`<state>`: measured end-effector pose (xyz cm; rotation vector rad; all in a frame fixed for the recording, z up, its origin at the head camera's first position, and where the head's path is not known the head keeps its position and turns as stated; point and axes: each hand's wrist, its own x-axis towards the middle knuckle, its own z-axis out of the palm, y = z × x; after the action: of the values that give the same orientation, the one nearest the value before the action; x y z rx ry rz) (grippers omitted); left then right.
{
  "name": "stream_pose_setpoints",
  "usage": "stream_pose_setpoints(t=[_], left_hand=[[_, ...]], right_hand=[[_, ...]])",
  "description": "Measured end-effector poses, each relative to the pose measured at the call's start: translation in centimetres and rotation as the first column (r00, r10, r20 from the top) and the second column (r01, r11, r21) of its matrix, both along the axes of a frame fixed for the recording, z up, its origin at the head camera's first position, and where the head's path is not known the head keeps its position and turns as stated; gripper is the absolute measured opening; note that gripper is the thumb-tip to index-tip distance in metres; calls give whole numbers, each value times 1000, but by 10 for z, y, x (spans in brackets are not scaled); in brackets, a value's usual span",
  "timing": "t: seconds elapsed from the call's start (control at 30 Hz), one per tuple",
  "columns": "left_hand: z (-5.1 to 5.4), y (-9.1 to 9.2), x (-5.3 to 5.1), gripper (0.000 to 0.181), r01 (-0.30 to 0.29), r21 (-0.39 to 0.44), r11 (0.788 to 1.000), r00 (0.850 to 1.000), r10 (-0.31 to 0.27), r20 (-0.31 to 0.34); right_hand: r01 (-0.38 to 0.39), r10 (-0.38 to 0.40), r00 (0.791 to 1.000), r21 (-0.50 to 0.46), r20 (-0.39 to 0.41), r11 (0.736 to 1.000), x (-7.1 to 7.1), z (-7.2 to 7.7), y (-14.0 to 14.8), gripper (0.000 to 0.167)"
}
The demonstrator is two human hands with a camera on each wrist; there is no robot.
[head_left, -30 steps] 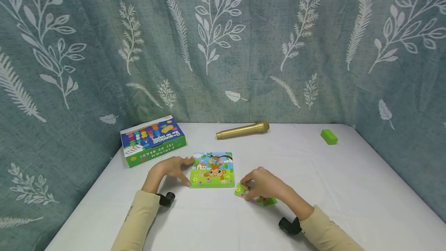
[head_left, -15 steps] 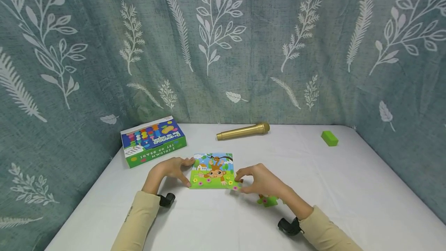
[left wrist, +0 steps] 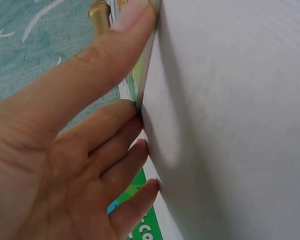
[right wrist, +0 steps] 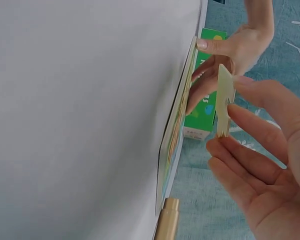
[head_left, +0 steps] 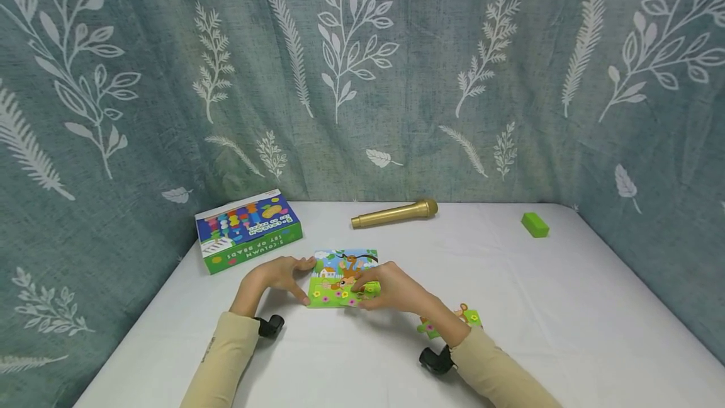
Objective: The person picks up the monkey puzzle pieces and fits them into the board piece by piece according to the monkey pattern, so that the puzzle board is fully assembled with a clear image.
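Note:
A small puzzle board (head_left: 327, 296) with a monkey, a house and flowers lies flat on the white table. My left hand (head_left: 281, 274) holds it at the left side, thumb at the near corner and fingertips at the far one. Above the board's right part, my right hand (head_left: 396, 288) pinches a thin puzzle piece (right wrist: 222, 102) between thumb and fingers. The right wrist view shows that piece edge-on, raised off the board. Loose puzzle pieces (head_left: 472, 318) lie to the right, partly hidden by my right forearm.
A blue and green bead-set box (head_left: 249, 232) stands at the back left. Behind the board lies a gold microphone (head_left: 394, 213). A green block (head_left: 535, 224) sits at the far right, and a leaf-patterned curtain (head_left: 362, 80) encloses the back and sides.
My right hand has carried the puzzle piece leftward, from beside the board to above its right part. The left hand has stayed at the board's left side.

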<state>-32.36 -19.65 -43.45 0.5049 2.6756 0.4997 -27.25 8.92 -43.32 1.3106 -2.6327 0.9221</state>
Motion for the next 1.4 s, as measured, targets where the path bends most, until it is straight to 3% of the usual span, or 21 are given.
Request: stream_pose_setpoints(t=[0.23,0.47,0.67,0.93,1.2,1.4], left_hand=[[0,-3,0,98,14,-28,1000,1000,-14,-14],[0,-6,1,98,15,-20,1000,1000,-15,-6],[1,-5,0,97,21,-12,1000,1000,-21,-13],[-2,-1,-2,98,20,1,1000,1000,-20,-7],[-2,-1,-3,97,30,-4,1000,1000,-30,-8],[-1,-1,-2,98,28,-4,1000,1000,-28,-4]], right_hand=[[0,0,1000,3,19,1000,-12,-1,-24,19],[-11,9,996,26,86,1000,-22,-2,-39,21],[-26,21,997,76,69,997,-29,-5,-49,21],[-70,62,995,119,75,990,-33,-10,-59,21],[-26,3,994,208,109,978,-35,-7,-62,24],[-37,16,995,215,97,976,-34,-5,-64,27]])
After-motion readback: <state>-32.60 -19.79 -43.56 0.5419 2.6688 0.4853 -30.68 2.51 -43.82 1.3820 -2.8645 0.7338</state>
